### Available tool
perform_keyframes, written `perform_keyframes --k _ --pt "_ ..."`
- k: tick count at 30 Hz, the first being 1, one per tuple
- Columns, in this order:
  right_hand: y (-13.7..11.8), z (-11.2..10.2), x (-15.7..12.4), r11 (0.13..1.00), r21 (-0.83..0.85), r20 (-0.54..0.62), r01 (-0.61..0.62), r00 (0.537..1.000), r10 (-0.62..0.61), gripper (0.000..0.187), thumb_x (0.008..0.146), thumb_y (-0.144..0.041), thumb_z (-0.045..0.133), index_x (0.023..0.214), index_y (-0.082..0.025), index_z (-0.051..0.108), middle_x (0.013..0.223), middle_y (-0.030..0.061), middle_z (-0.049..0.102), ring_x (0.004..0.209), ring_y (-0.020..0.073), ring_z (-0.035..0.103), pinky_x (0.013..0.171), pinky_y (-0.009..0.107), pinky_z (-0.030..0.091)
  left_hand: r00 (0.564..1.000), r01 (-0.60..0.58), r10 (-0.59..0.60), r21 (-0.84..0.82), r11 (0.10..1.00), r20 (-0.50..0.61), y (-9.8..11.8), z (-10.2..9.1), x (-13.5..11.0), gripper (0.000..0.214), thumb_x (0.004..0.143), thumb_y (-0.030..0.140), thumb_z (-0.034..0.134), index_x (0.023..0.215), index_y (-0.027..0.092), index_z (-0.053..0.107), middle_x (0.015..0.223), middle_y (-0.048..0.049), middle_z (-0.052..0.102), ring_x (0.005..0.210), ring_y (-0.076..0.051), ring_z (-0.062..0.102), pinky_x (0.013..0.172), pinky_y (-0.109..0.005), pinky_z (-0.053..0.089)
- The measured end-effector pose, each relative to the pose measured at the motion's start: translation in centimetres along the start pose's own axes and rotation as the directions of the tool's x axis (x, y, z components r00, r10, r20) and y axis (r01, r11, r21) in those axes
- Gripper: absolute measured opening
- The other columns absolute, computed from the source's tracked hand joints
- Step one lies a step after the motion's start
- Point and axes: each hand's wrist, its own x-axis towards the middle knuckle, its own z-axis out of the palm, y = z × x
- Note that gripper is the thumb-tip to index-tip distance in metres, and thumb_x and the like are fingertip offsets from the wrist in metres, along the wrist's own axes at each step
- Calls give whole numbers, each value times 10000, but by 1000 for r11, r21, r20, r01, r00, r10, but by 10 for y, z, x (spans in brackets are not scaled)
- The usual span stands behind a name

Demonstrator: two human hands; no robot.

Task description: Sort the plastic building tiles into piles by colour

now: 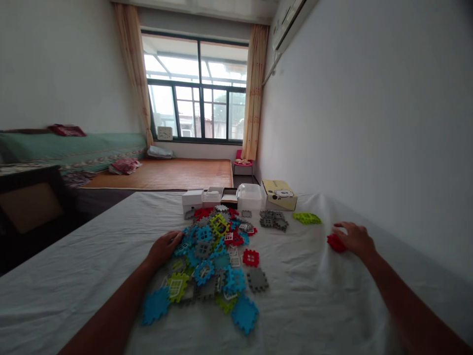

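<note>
1. Bare forearms [111, 301]: two, reaching over a white sheet [306, 296].
2. Left hand [166, 245]: at the left edge of a heap of toothed tiles [222, 260]; grip, I cannot tell.
3. Right hand [356, 239]: fingers curved at red tiles [336, 243]; whether grasping, I cannot tell.
4. Green tiles [306, 218]: between red and grey tiles [273, 220].

Here on the white cloth [295, 301] lies one heap of notched plastic tiles [204, 235], mixed colours; left hand [166, 246] at its edge. Right hand [356, 239], fingers curved, at one red stack [335, 243]. One green stack [307, 218]; one grey cluster [273, 220].
</note>
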Motion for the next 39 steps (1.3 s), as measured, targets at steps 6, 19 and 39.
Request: perform_keyframes --k 6,19,39 --pt "-183 21 -49 774 540 354 331 745 -566 298 663 -482 579 879 -300 674 859 5 680 710 182 616 691 302 474 1000 21 -21 -30 999 -3 7 -2 -4 495 800 562 320 922 211 646 1027 -49 647 965 -213 562 864 -289 409" --pt "-204 58 -67 720 598 382 353 664 -643 267 740 -441 527 905 -291 674 731 -18 678 671 182 606 644 283 453 1000 -16 17 -69 998 14 1 -3 -2 496 804 571 348 933 204 655 1008 -17 657 929 -197 576 859 -260 416" --pt "10 15 19 862 -60 -143 -503 859 491 257 712 -288 480 905 -213 632 1053 160 553 998 365 474 710 520 396 999 -47 47 -14 999 22 -11 -3 3 483 757 590 407 952 231 666 1062 -16 650 1006 -228 570 898 -288 422"
